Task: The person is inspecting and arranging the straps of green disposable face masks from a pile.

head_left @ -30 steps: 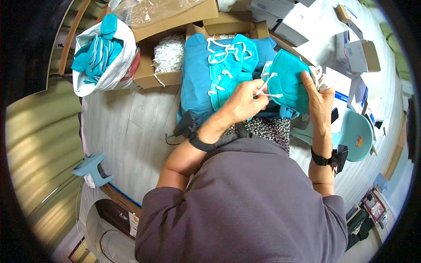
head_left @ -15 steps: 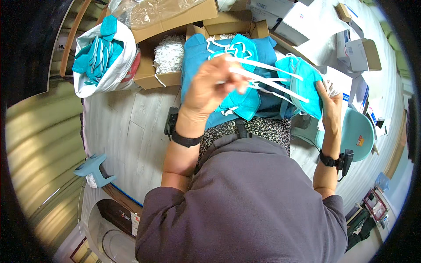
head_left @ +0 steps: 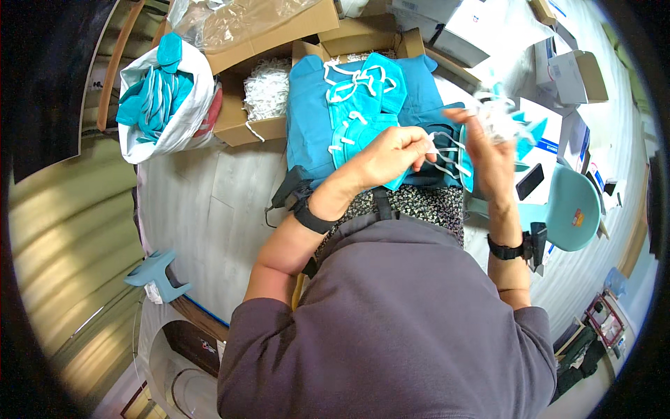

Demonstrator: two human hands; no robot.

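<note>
My left hand (head_left: 399,157) is closed in a pinch over my lap, its fingertips on a thin white strap (head_left: 447,148). Several such straps run toward the teal edge of a face mask (head_left: 467,167) beside my right wrist. My right hand (head_left: 490,157) is raised, partly smeared by motion, with a bunch of white straps (head_left: 497,117) in it; teal pieces (head_left: 532,136) show behind. Several teal masks with white straps (head_left: 366,91) lie on the blue cloth (head_left: 307,105) across my lap, some overlapping.
A white sack (head_left: 199,66) full of teal masks stands at the far left. Beside it, a cardboard box (head_left: 234,126) holds loose white straps (head_left: 266,87). White cartons (head_left: 572,77) and a phone (head_left: 530,181) lie at the right, near a pale green stool (head_left: 576,202).
My left hand has come down and right, and the straps it stretched have slackened. My right hand has turned and moved left; the mask it held out flat no longer shows whole.
</note>
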